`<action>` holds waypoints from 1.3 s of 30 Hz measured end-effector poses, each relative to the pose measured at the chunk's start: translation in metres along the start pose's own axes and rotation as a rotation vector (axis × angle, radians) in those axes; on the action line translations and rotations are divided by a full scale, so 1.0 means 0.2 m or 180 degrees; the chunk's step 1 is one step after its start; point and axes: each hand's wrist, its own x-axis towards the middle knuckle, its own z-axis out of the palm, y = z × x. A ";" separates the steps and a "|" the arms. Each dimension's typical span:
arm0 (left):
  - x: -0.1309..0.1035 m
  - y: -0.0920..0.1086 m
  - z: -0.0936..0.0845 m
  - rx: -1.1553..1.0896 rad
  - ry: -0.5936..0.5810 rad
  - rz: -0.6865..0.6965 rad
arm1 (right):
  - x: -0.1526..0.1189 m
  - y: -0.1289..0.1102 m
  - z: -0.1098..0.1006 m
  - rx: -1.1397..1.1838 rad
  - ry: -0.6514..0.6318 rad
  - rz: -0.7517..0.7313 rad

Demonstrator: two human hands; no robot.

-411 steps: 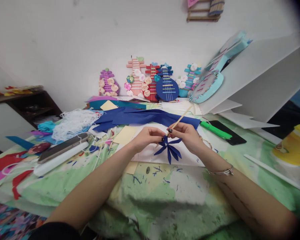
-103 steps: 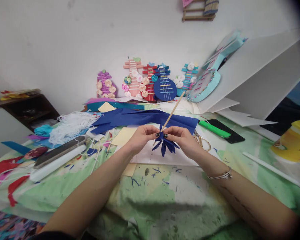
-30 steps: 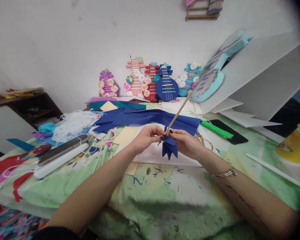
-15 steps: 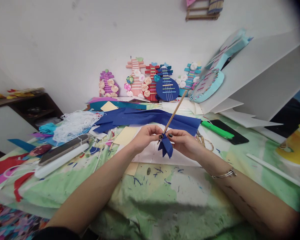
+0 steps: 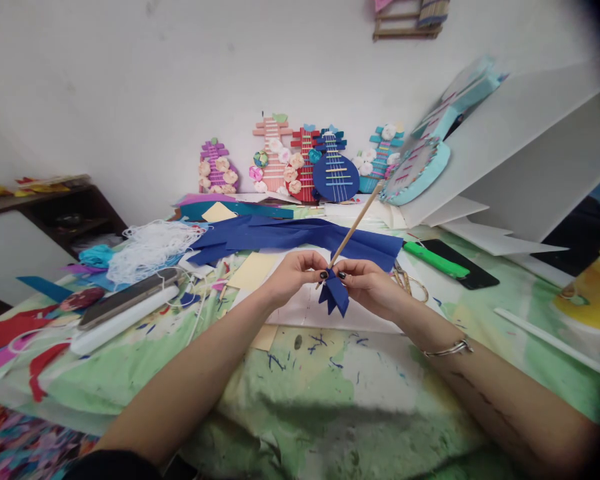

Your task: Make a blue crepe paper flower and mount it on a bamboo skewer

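Note:
My left hand (image 5: 297,275) and my right hand (image 5: 370,283) meet over the middle of the table, thumbs and forefingers pinched together. Between them is a small piece of blue crepe paper (image 5: 335,295) with a jagged, pointed lower edge. A thin wooden stick (image 5: 356,227) rises from its gathered top and slants up to the right. Both hands pinch the paper around the stick's lower end, which the fingertips partly hide. Beneath them lies a white sheet (image 5: 300,308), and beyond it are long strips of blue crepe paper (image 5: 280,233).
Scissors (image 5: 414,285) lie right of my right hand, near a green utility knife (image 5: 437,260) on a black phone-like slab (image 5: 473,273). To the left are a phone (image 5: 130,300) and tangled white string (image 5: 150,250). Decorated paper lutes (image 5: 336,177) stand against the wall.
The stick has tilted further to the right, its top end moving right. The blue paper has turned slightly between my fingers; both hands remain nearly in place.

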 end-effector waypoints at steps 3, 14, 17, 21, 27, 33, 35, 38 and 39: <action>0.00 -0.01 0.00 -0.0069 0.0006 0.0041 | 0.00 -0.01 0.00 -0.0026 -0.0032 0.0019; 0.00 0.00 0.00 -0.0257 0.0019 -0.0004 | -0.01 -0.03 -0.02 -0.0215 -0.0192 0.0007; 0.00 0.00 0.00 -0.0275 -0.0011 -0.0009 | -0.02 -0.05 -0.02 -0.0292 -0.0103 -0.0015; 0.00 0.00 0.00 -0.0271 -0.0006 -0.0011 | -0.02 -0.05 -0.01 -0.0330 -0.0050 -0.0019; -0.01 0.00 0.00 -0.0240 0.0048 -0.0055 | -0.01 -0.04 -0.01 -0.0370 -0.0075 -0.0080; -0.01 0.00 0.01 -0.0205 0.0084 -0.0098 | -0.02 -0.04 -0.01 -0.0436 -0.0179 -0.0033; -0.01 0.00 0.01 -0.0193 0.0079 -0.0104 | -0.02 -0.04 -0.01 -0.0465 -0.0147 -0.0043; -0.01 0.01 0.01 -0.0150 0.0080 -0.0089 | -0.01 -0.03 -0.01 -0.0647 -0.0039 -0.0149; -0.01 0.01 0.01 -0.0126 0.0080 -0.0086 | -0.01 -0.02 -0.02 -0.0725 -0.0016 -0.0182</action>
